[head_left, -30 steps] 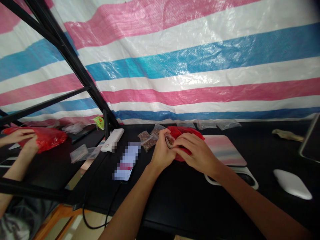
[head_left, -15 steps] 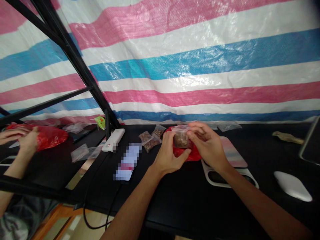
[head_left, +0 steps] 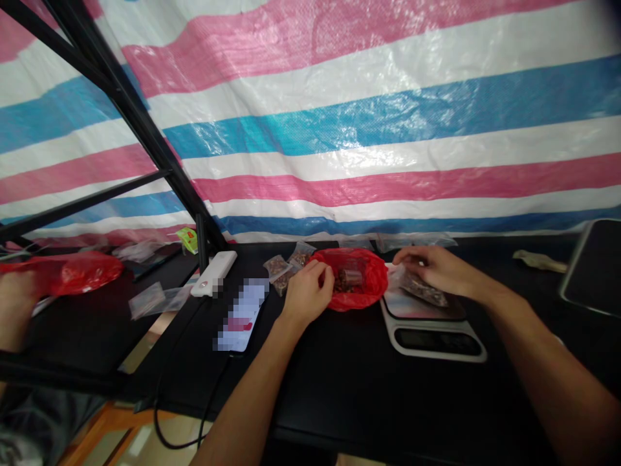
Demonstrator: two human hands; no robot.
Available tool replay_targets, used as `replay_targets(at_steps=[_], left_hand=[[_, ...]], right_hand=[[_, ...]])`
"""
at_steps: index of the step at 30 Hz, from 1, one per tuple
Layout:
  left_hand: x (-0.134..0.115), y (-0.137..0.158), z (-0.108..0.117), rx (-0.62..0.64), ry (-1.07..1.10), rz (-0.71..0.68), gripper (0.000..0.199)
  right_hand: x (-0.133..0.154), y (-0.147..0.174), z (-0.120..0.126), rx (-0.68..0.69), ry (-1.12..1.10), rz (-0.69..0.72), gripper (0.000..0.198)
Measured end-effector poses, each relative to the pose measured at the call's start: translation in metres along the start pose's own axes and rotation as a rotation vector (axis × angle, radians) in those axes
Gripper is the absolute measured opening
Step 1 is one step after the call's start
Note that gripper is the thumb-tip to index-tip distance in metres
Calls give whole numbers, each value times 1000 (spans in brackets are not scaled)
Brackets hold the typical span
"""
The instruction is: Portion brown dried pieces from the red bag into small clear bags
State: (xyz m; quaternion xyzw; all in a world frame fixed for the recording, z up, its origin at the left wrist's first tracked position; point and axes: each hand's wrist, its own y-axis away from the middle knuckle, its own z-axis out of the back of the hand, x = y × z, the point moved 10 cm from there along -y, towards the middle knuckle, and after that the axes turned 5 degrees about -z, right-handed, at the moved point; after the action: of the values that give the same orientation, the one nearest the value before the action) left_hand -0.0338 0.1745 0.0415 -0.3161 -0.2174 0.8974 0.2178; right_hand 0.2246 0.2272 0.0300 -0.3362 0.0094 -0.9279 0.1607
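Observation:
My left hand (head_left: 309,292) is closed, its curled fingers at the left rim of a red plastic bag (head_left: 359,302). The bag stands spread wide, with brown bits and a small clear container-like thing inside. My right hand (head_left: 436,270) grips a small zip-lock bag (head_left: 423,288) of brown bits by its top end. That bag slants over the metal plate of a white kitchen scale (head_left: 436,344); whether it rests on the plate I cannot tell. Several filled zip-lock bags (head_left: 277,266) lie just beyond my left hand.
A phone (head_left: 245,317) and a white power strip (head_left: 213,273) with a cable lie to the left. Flat clear bags (head_left: 412,242) lie along the back. A tablet-like device (head_left: 594,268) stands at the right. Past a black frame, a co-worker's hand (head_left: 17,304) is at another red bag.
Both hands held the zip-lock bag above the red bag. My right hand has carried it right to the scale. My left hand has let go and moved to the red bag's left rim.

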Motion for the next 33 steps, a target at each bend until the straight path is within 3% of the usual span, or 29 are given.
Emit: replay_targets(at_steps=[4,7,13,18,26,33], left_hand=[[9,-1,6,-69,1,48,28],[10,-1,15,-152,27,61,29],[6,3,36,-303,-25,24,13],[18,4,26,-245,-35,106,20],[26,6,21,-229,-19,150,26],[23,6,7,-160,3,109,41]], right_hand=[[15,1,14,-137,-4,95,31],[9,4,31,-223,5,37,35],[-33,17,30,-43,-1,-138,56],[-29,27,17,78,28,-142,68],[1,30,12,-4,175,37,58],[-9,29,3,43,208,-33,63]])
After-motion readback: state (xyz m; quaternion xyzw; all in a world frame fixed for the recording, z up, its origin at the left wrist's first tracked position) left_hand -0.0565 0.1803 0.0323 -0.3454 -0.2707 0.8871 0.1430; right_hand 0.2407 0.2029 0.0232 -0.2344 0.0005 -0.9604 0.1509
